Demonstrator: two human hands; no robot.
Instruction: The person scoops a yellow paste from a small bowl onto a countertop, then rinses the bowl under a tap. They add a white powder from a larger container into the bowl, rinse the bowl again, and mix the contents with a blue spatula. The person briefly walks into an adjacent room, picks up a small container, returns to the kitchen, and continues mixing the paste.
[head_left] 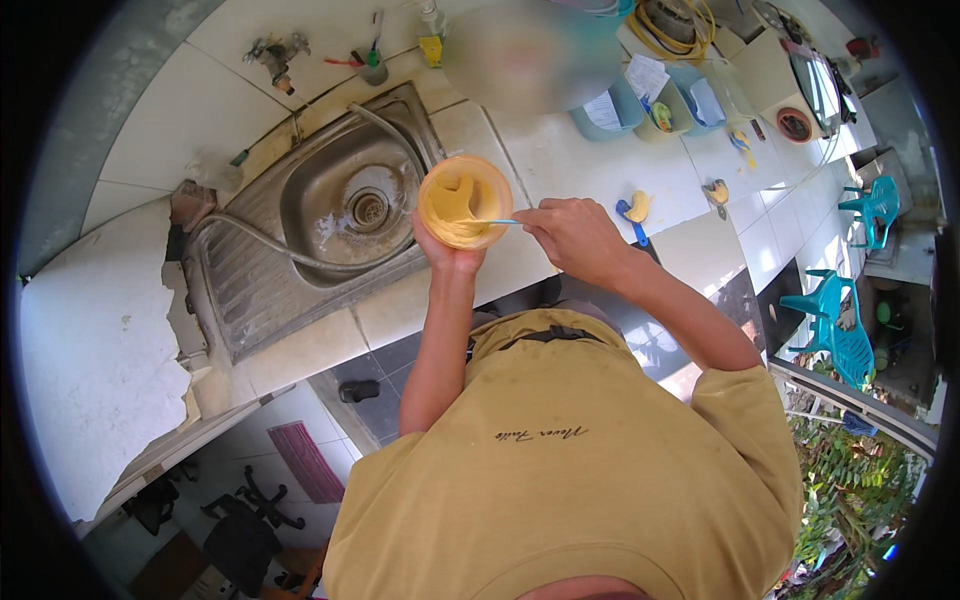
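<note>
My left hand (452,250) is wrapped round an orange-rimmed round bowl (503,190), holding it from below at the near corner of the sink. Thick yellow paste (449,204) coats the inside of the bowl. In my right hand (575,235), the fingers pinch the thin, light blue handle of a stirring tool (497,221), whose far end reaches into the paste; the tip itself is hidden in it. To the right on the counter lies a blue, handled, tray-like piece (638,232) loaded with a yellow lump. Farther right rests a metal one (718,198) with similar yellow material.
A steel sink (240,280) with a grey hose (270,248) is at the left. Plastic bins (612,118) holding papers stand at the back right, near another yellow-smeared piece (741,145). A cup with brushes (372,68) sits behind the sink. Teal chairs (830,310) stand far right.
</note>
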